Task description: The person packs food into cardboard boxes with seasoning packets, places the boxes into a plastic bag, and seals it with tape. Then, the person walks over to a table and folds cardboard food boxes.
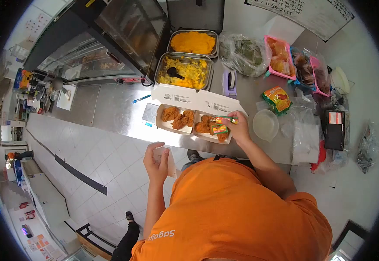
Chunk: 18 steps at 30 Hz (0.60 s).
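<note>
My right hand (238,127) is closed on a small green-and-yellow sauce sachet (231,119), low over the right box (210,138). In that box are fried chicken pieces (203,125) and another sachet (219,129). Beside it, the left box (165,127) holds more fried chicken pieces (171,114). Both boxes stand open, their printed white lids (189,96) folded back. My left hand (155,162) is off the counter's front edge, its fingers closed round a pale paper slip (171,163); the print on it is too small to read.
Behind the boxes sit metal trays of yellow food (185,71), a black scoop (175,73) and a purple tape dispenser (230,83). To the right are a round white bowl (265,125), a sachet bag (277,100) and pink baskets (280,58). A glass display cabinet (98,61) stands left.
</note>
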Each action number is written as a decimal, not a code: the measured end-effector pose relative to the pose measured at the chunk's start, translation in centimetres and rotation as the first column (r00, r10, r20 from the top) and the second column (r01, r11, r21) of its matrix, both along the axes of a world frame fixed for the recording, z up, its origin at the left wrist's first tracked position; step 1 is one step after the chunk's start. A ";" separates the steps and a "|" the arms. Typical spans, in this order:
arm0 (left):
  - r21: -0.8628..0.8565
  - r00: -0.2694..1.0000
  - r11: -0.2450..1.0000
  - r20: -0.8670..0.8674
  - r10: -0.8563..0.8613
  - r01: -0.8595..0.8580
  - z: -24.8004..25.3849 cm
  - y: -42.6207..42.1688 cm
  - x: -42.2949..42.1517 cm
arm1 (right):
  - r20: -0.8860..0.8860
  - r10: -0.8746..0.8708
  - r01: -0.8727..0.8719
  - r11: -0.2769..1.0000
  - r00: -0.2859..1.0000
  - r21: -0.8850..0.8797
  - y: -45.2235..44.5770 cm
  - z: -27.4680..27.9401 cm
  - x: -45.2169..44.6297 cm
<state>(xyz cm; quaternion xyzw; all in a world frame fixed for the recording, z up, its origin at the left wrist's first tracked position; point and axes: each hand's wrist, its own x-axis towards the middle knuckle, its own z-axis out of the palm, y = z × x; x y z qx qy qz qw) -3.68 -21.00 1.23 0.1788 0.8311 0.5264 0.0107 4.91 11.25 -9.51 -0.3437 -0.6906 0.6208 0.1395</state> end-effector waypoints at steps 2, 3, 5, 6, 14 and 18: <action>-0.002 1.000 1.000 0.008 0.014 -0.014 -0.2 -1.1 -0.2 | -0.030 -0.008 0.007 0.999 1.000 -0.033 -0.4 0.1 -0.1; -0.001 1.000 1.000 0.012 0.020 -0.020 -0.2 -1.6 -0.3 | -0.022 -0.009 0.009 1.000 1.000 0.004 -0.7 0.0 0.0; 0.016 0.999 0.999 0.022 0.039 -0.039 -0.4 -2.5 -0.4 | -0.023 -0.083 0.083 0.996 0.996 -0.018 -0.9 -0.2 -0.1; 0.031 0.998 0.998 0.030 0.050 -0.051 -0.7 -2.9 -0.5 | -0.027 -0.158 0.155 0.985 0.987 -0.080 -0.8 -0.4 -0.2; 0.035 0.994 0.994 0.019 0.107 -0.108 -0.9 -5.0 -1.3 | -0.091 -0.548 0.506 0.814 0.831 -0.285 10.1 1.6 6.8; -0.001 0.998 0.998 -0.006 0.065 -0.065 -0.3 -4.1 -1.6 | 0.064 -0.705 0.694 0.670 0.706 -0.265 19.6 -2.0 11.3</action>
